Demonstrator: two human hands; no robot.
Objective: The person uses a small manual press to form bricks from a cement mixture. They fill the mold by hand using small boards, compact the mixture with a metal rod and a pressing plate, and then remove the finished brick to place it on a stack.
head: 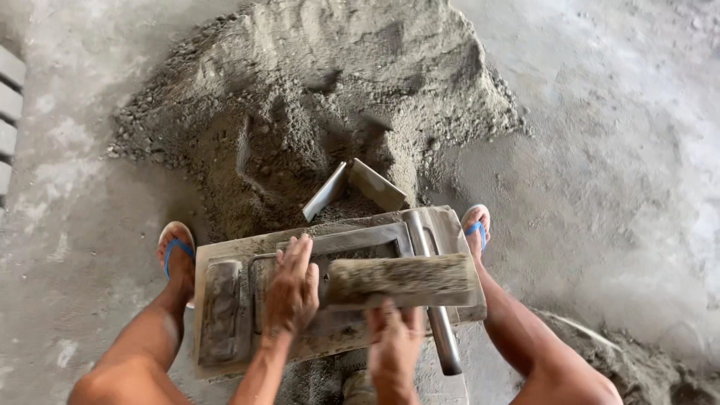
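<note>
The head camera looks straight down at a person who stands over a grey metal mould (225, 315) on a concrete floor (615, 150).

The left hand (291, 289) lies flat on top of the mould. Its fingers are spread open and press on the grey stuff inside. It does not grip anything.

The right hand (395, 345) is closed around the near end of a rough wooden block (401, 281). The block is caked with grey mix. It lies across the top of the mould, just to the right of the left hand.

A round metal bar (435, 315) runs along the right side of the mould, under the block, and points back toward the person.

Behind the mould is a big pile of damp grey sand mix (315, 97). A metal scoop (352, 187) sticks out of the pile, touching the mould's far edge.

The person's feet wear blue flip-flops, one on the left (176, 251) and one on the right (476, 225) of the mould. Both bare legs stand on each side.

At the far left edge are some pale grey blocks (9, 105) in a row.

No labels or signs show here.
</note>
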